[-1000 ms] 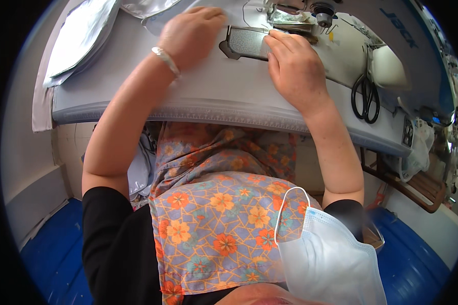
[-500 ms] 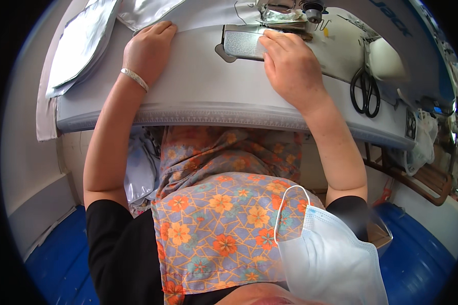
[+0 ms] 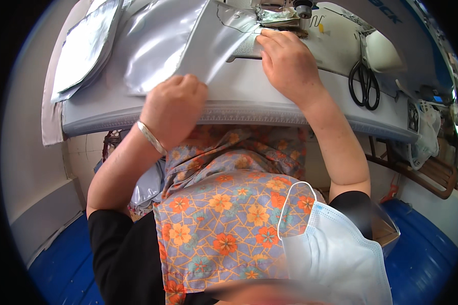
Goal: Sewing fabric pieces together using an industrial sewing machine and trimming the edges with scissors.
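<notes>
A shiny silvery-white sheet point(image 3: 158, 46) lies across the sewing machine's bed, with a fold or seam running down it and a dark curved line near its far right end. My left hand point(image 3: 175, 104), slightly blurred, is closed on the near edge of this sheet. Its fingertips are curled out of sight. My right hand point(image 3: 292, 66) rests at the sheet's right end, just in front of the presser foot area point(image 3: 282, 20). Its fingers lie flat and side by side, the thumb apart from them. The sheet partly covers a grey metal plate point(image 3: 247, 50) beneath.
Black-handled scissors point(image 3: 364, 85) lie on the machine bed to the right. A stack of silvery pieces point(image 3: 84, 51) sits at the far left. The table's front edge carries a ruler strip point(image 3: 249, 113). A white face mask point(image 3: 336, 249) hangs at my chest, over a flowered apron point(image 3: 221, 223).
My left hand has come nearer and to the right, drawing the silvery sheet toward me over the metal plate. My right hand has stayed nearly in place.
</notes>
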Motion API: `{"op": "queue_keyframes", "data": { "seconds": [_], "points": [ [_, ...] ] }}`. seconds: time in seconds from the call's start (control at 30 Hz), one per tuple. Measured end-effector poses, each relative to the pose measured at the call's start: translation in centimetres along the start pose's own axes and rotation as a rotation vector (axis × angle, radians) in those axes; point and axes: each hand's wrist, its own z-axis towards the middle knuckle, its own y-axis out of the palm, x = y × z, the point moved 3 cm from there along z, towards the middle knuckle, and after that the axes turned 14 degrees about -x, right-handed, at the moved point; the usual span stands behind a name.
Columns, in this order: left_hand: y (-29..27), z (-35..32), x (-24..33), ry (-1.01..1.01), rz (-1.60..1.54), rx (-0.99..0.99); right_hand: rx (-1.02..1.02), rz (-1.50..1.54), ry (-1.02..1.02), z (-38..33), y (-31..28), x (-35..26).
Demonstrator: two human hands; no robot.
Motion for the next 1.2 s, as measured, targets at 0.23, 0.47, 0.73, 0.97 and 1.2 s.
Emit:
{"op": "queue_keyframes", "data": {
  "seconds": [0.23, 0.47, 0.73, 0.97, 1.2],
  "points": [
    [-1.1, 1.1, 6.1, 0.182, -0.218, -0.128, 0.02, 0.064, -0.033, 0.1, -0.2, 0.2],
    [-1.0, 0.8, 7.0, 0.302, -0.298, -0.082, 0.012, 0.026, -0.014, 0.2, -0.3, 0.7],
    [-0.7, -2.2, 7.2, 0.346, -0.483, 0.074, 0.01, 0.114, 0.406, -8.1, -5.1, 4.2],
    [1.4, -3.4, 6.9, 0.229, -0.684, 0.264, 0.052, 0.099, 0.707, -15.7, -8.1, 9.4],
    [1.4, -5.1, 4.9, 0.005, -0.967, 0.331, -0.189, 0.485, 0.8, -14.9, -9.2, 8.9]
  ]
}}
